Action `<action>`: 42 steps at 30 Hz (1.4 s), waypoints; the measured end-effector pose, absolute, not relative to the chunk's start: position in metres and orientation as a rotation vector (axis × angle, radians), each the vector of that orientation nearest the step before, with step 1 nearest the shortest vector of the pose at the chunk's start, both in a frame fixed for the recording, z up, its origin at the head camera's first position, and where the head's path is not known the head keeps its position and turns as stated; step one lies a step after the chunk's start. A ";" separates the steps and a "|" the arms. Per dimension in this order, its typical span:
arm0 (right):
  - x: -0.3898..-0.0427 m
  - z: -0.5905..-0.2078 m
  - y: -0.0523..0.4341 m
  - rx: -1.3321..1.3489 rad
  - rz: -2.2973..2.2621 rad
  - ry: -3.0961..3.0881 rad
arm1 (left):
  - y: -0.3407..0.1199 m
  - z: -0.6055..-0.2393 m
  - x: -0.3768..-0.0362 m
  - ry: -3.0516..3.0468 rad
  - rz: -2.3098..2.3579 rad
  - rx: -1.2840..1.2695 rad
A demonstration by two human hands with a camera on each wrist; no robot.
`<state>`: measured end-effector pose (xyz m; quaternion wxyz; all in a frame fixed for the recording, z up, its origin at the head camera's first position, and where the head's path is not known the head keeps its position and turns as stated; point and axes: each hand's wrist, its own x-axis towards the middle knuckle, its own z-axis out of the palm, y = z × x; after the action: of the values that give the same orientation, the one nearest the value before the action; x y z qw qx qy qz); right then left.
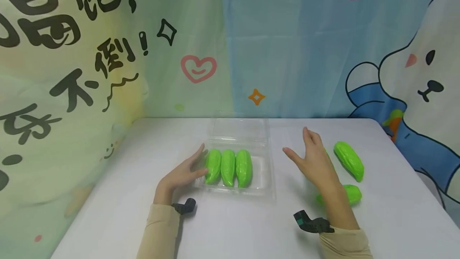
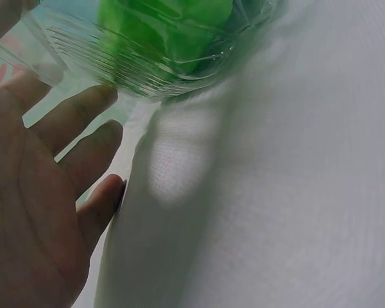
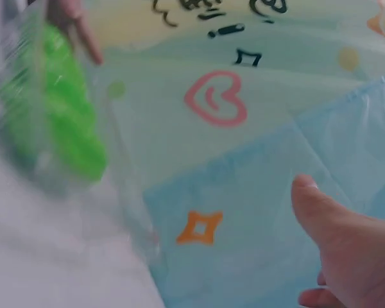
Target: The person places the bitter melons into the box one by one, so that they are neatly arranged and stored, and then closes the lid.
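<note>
Head view: clear plastic container (image 1: 264, 189) on white table (image 1: 230, 231), lid open toward the back, three green bitter-gourd toys (image 1: 229, 167) lying side by side in the left part of its base. Left hand (image 1: 185, 173) flat at the container's left edge, fingers straight and slightly spread, tips touching or just short of the leftmost toy; cannot tell which. Right hand (image 1: 316, 159) raised edge-on to the right of the container, apart from it, fingers straight and close together, thumb spread toward the container, holding nothing. Two more green toys right of that hand: one (image 1: 348, 161) in full sight, one (image 1: 350, 194) partly hidden behind the wrist. Cartoon backdrop (image 1: 108, 51) behind the table.

Left wrist view: close on the left palm (image 2: 32, 212), three fingertips (image 2: 106, 96) spread and straight, the topmost at the ribbed clear wall (image 2: 147, 80) of the container, green showing through it. Contact with the plastic seen here, not clear from above.

Right wrist view: blurred. Only the thumb (image 3: 321, 212) of the right hand and part of the palm shown, nothing in its grasp; remaining fingers out of sight. Container and green toys (image 3: 51, 122) far left, well apart from the thumb.
</note>
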<state>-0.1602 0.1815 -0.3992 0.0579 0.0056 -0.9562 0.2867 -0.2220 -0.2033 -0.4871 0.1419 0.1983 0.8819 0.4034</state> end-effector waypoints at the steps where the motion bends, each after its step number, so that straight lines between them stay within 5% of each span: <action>1: -0.156 -0.400 0.187 -0.018 0.872 -2.898 | -0.204 -0.486 -0.222 2.546 1.163 0.574; 20: -0.107 -0.442 0.253 -0.411 0.794 -3.026 | -0.214 -0.486 -0.226 2.546 1.183 0.562; 42: -0.084 -0.466 0.263 -0.543 0.874 -3.166 | -0.204 -0.493 -0.225 2.530 1.173 0.574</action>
<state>-0.0836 0.2634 -0.4663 -0.0935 -0.1625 -0.9468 0.2615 -0.2248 -0.2042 -0.4926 0.1465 0.1994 0.8790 0.4076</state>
